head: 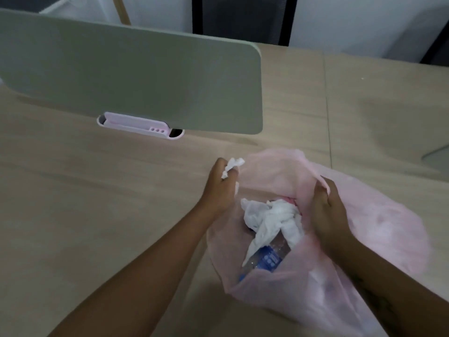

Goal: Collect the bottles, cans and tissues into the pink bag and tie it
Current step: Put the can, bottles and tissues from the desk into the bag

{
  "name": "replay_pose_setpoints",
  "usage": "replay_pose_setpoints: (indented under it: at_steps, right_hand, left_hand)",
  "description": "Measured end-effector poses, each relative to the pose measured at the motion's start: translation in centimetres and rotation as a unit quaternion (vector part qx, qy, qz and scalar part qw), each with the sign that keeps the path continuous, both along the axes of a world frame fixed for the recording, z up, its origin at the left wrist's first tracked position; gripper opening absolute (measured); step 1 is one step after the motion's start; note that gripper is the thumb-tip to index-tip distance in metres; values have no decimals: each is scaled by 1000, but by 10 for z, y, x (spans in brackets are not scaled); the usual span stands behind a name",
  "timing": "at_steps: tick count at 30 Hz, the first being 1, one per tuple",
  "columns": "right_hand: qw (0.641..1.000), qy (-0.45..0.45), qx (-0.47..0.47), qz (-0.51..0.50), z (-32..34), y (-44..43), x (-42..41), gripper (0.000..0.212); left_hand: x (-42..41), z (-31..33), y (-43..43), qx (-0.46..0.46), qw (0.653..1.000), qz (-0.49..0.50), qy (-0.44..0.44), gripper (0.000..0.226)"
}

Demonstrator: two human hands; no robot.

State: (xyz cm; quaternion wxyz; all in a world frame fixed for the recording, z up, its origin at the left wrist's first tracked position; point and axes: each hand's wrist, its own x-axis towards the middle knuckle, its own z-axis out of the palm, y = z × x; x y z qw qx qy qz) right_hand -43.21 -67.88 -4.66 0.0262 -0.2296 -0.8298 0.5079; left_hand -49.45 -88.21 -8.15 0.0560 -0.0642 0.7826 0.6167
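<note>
Two hands at work: the left hand (222,181) is closed around a crumpled tissue (232,166), bits of white paper poking out above and below the fist; the right hand (326,210) pinches the far rim of the pink bag (379,222) and lifts it to hold the mouth open.
Step in hand: by the look of it, the last tissues are going in; the fist sits just beside the bag's mouth, at about 10 o'clock from the opening.
Next move: likely the left hand must travel toward 4 o'clock, over the opening, and let the tissue drop; the right hand should keep the rim raised so the mouth does not fall shut. Tying comes after.
Bag position: lying on the table (97,203), low and right of centre, between the two forearms, mouth turned toward the person.
Bag look: thin, see-through pink film, crinkled and slack, so it will probably collapse if released.
Contents: a wad of white tissues (272,217) on top of a clear plastic bottle (267,259) with a blue label; a trace of red shows behind the tissues, too small to identify.
Cans: none clearly visible.
Table beyond the bag: no loose rubbish in view; a grey divider panel (136,81) stands at 11 o'clock.
</note>
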Motion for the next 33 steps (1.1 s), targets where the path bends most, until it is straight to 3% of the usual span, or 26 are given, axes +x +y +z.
replay_pose_setpoints:
  at_steps: [4, 8, 12, 14, 16, 18, 20, 22, 24, 26, 29, 33]
  right_hand:
    - [1000, 16, -8, -19, 15, 14, 20, 38]
    - [998, 57, -9, -40, 41, 28, 40, 38]
    - [994, 92, -14, -63, 69, 48, 58, 35]
    - [992, 104, -15, -67, 77, 58, 67, 35]
    - [990, 120, -12, -75, 81, 68, 74, 35]
    - [988, 131, -10, -82, 84, 74, 80, 35]
    - [987, 138, -8, -85, 85, 78, 85, 36]
    - [987, 141, 1, -80, 85, 82, 89, 35]
    - [989, 138, 40, -47, 91, 89, 92, 35]
    - [983, 145, 113, -12, 102, 102, 92, 34]
    - [960, 184, 209, -27, 127, 126, 87, 31]
    - [932, 157, 318, 76, 145, 139, 78, 24]
  left_hand:
    - [32, 37, 46, 58, 979, -120, -157, 39]
    - [39, 46, 65, -125, 955, -226, -143, 50]
    - [35, 64, 50, -30, 949, -240, -202, 62]
    - [33, 63, 36, -30, 958, -233, -164, 50]
    - [36, 57, 24, -142, 977, -154, -46, 31]
    - [47, 50, 15, -269, 960, -46, 62, 37]
    - [55, 43, 13, -316, 946, 15, 64, 52]
    - [59, 29, 16, -301, 954, 11, -10, 60]
    - [59, 26, 17, -268, 962, -29, -39, 29]
    - [58, 38, 17, -265, 964, -23, -16, 23]
    - [51, 90, 29, -175, 979, 95, 51, 29]
    - [64, 164, 53, -261, 953, 70, 138, 37]
